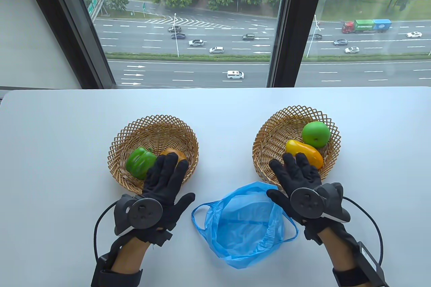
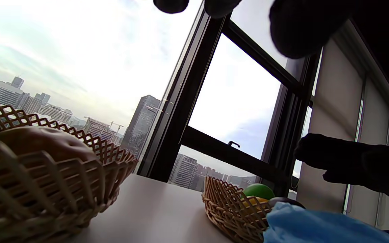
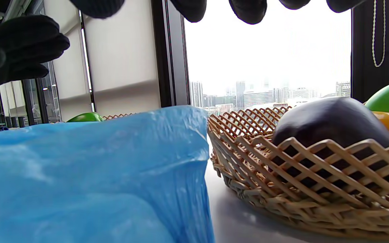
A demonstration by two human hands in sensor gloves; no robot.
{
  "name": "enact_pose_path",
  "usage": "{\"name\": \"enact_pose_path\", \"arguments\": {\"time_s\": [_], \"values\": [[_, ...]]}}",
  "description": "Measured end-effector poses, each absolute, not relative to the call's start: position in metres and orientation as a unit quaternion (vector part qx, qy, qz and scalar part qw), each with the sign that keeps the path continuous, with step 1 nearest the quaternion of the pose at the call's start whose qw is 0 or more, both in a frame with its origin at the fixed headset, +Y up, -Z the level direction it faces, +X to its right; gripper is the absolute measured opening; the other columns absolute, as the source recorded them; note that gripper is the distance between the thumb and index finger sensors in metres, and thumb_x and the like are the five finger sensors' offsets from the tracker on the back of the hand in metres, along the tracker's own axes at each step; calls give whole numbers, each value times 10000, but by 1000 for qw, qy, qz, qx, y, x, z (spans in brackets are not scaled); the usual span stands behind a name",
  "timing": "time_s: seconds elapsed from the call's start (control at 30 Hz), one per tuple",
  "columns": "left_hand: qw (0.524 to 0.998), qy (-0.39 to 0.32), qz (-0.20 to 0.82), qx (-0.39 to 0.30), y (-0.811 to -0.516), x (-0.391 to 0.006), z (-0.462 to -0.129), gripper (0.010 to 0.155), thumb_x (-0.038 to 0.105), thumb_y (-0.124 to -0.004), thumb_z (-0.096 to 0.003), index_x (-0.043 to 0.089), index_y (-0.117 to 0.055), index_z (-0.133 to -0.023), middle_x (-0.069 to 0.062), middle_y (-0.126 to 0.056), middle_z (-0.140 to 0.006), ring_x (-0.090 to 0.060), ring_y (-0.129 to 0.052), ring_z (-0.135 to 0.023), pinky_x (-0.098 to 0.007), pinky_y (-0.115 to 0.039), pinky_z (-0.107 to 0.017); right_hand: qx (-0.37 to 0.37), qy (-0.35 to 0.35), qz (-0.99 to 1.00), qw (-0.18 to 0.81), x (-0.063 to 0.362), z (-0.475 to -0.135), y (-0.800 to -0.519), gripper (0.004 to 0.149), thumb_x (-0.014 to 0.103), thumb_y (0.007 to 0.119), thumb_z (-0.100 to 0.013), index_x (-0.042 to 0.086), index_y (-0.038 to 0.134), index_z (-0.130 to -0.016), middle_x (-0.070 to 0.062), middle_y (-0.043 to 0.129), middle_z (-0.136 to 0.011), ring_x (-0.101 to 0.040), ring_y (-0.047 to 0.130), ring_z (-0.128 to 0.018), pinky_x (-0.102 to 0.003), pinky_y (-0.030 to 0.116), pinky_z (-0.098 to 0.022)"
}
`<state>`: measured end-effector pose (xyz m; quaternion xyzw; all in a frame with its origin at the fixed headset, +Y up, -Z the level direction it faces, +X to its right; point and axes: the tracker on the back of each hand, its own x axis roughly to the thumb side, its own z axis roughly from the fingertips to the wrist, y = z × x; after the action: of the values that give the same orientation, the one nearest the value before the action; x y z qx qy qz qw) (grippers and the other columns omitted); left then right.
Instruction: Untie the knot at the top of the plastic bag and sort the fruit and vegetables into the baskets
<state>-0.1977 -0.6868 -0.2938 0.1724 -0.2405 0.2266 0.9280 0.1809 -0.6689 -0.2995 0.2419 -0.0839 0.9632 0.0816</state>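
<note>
The blue plastic bag [image 1: 245, 219] lies open and slack at the table's front, between my hands. My left hand [image 1: 165, 179] hovers with straight fingers over the front of the left wicker basket [image 1: 134, 132], holding nothing. That basket contains a green pepper [image 1: 140, 163] and a brown-orange item [image 1: 175, 153], partly under my fingers. My right hand [image 1: 298, 174] is spread flat over the front of the right basket [image 1: 269, 132], also holding nothing. In it lie a green apple [image 1: 315, 134] and a yellow fruit [image 1: 304, 153]. A dark purple item [image 3: 329, 121], seen in the right wrist view, sits under that hand.
The white table [image 1: 67, 139] ends at a window wall at the back. The bag's handles [image 1: 198, 213] stick out to both sides. Cables loop from both wrists near the table's front edge.
</note>
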Motion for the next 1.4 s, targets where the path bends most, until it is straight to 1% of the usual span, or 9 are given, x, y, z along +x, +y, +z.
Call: {"name": "enact_pose_path", "arguments": {"time_s": [0.3,0.43,0.53,0.6,0.7,0.87,1.07,1.2,1.4], "values": [[932,-238,202,182,-684,-194,-291,808,584,-717,-487,234,-443,-1162,-90,-263,-1234,-376,-144,-1084,-643,-239,-718,271,-96,957,44,166,-291,-671,801,582,528,-566,115,357,-1193,-301,302,-1184,-637,294,-1014,-750,408,-661],[935,-245,185,177,-685,-187,-288,819,594,-710,-490,294,-364,-1169,-109,-202,-1231,-389,-94,-1074,-646,-201,-711,276,-92,956,33,161,-291,-676,795,574,525,-563,118,353,-1192,-297,296,-1184,-637,285,-1013,-753,401,-659],[937,-254,166,171,-688,-180,-286,879,618,-692,-492,338,-180,-1149,-103,-107,-1219,-388,-28,-1058,-645,-164,-706,277,-94,956,27,158,-291,-679,767,565,521,-567,155,348,-1192,-298,291,-1183,-635,282,-1013,-754,397,-660],[938,-256,160,169,-690,-177,-286,901,627,-684,-493,342,-118,-1133,-99,-63,-1207,-385,2,-1048,-643,-148,-703,280,-98,955,30,158,-290,-682,760,559,527,-565,158,360,-1188,-296,300,-1182,-630,289,-1014,-750,400,-661],[940,-256,155,165,-692,-175,-286,886,625,-690,-490,334,-168,-1145,-62,-59,-1202,-364,4,-1049,-646,-156,-704,290,-128,948,37,157,-290,-683,745,553,544,-563,159,405,-1180,-285,355,-1179,-618,332,-1018,-741,419,-661],[940,-260,158,154,-694,-173,-287,914,631,-686,-490,329,-104,-1126,-84,-54,-1199,-362,6,-1049,-647,-157,-705,289,-140,947,31,157,-289,-682,744,556,561,-561,162,418,-1176,-274,375,-1179,-609,344,-1022,-735,426,-665],[946,-258,152,125,-698,-173,-290,877,620,-698,-487,305,-231,-1159,-97,-116,-1214,-367,-28,-1059,-648,-177,-709,287,-139,947,33,157,-290,-683,743,556,557,-562,161,418,-1176,-275,379,-1178,-610,349,-1021,-734,429,-664],[949,-254,153,105,-703,-173,-294,877,617,-701,-486,288,-250,-1161,-96,-127,-1216,-369,-36,-1061,-647,-185,-712,285,-137,948,36,158,-290,-683,745,557,558,-560,161,417,-1176,-278,381,-1178,-611,352,-1021,-735,432,-664],[949,-253,157,107,-702,-174,-294,869,616,-702,-486,283,-275,-1165,-98,-139,-1219,-373,-48,-1064,-649,-199,-714,284,-132,949,37,158,-290,-683,747,558,558,-560,162,415,-1177,-283,381,-1177,-619,357,-1019,-740,435,-661]]}}
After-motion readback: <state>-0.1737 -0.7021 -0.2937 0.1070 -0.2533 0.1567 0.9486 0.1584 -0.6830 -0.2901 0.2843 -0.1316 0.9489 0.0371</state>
